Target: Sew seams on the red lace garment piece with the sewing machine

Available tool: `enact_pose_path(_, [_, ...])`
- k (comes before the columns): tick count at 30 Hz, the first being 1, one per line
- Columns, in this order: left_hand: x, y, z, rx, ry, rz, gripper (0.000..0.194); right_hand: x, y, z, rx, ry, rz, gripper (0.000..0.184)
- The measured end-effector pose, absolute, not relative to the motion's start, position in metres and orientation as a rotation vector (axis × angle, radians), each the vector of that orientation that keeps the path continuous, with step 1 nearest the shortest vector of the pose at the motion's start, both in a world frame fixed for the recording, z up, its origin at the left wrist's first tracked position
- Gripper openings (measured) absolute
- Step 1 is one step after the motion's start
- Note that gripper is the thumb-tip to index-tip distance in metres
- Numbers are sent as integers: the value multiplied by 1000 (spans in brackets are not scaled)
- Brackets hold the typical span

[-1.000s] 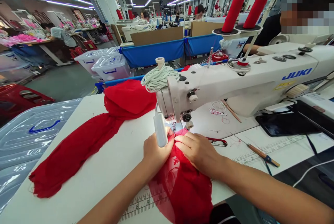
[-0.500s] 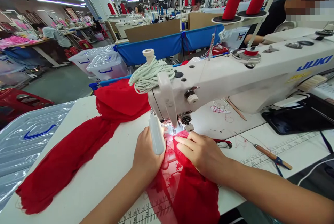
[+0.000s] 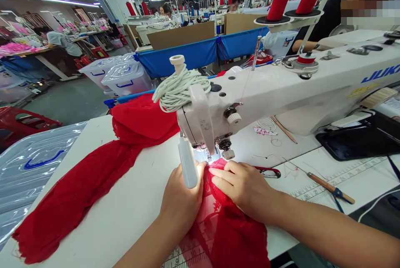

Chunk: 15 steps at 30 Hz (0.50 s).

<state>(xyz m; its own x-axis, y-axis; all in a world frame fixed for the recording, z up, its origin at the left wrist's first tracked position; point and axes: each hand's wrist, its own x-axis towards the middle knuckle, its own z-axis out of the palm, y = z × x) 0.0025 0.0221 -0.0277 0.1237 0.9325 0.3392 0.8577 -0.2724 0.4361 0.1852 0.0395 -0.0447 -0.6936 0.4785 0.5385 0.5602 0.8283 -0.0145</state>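
Sheer red lace fabric (image 3: 210,214) runs under the needle area of a white sewing machine (image 3: 265,89), with a denser red cloth (image 3: 240,234) along its right side. My left hand (image 3: 181,197) holds the lace's left edge just in front of the presser foot; a white lamp piece (image 3: 188,164) hides part of its fingers. My right hand (image 3: 246,187) is closed on the red fabric at the right, its fingers bent and pressing it close to the foot. A small gap of lace shows between the two hands.
More red cloth (image 3: 78,184) trails over the table's left side. Right of the needle lie red-handled snippers (image 3: 268,172), a wooden-handled awl (image 3: 331,187) and a dark phone (image 3: 353,141). A clear plastic box (image 3: 40,164) stands left; a person's arm (image 3: 304,46) shows behind.
My left hand has shifted slightly right, its thumb closer to my right hand, and the lace between them is narrower. My right hand stays nearly in place. The view has moved slightly.
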Motion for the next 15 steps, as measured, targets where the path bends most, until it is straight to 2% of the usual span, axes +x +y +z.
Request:
enact_pose_path(4, [0,34,-27,2050,1888,785,18,185,39,-44,-755,-2465,-206,25])
enact_pose_path(8, [4,28,-24,2151,1905,790,20,186,39,-44,-782,-2474,-178,23])
enact_pose_path(10, [6,19,-22,2327,1831,630,30,186,39,-44,-795,-2489,-170,22])
enact_pose_path(13, [7,6,-20,2679,1672,263,56,186,40,-44,-784,-2501,-163,23])
enact_pose_path(15, [6,0,-21,2880,1611,91,65,187,41,-44,-782,-2497,-156,24])
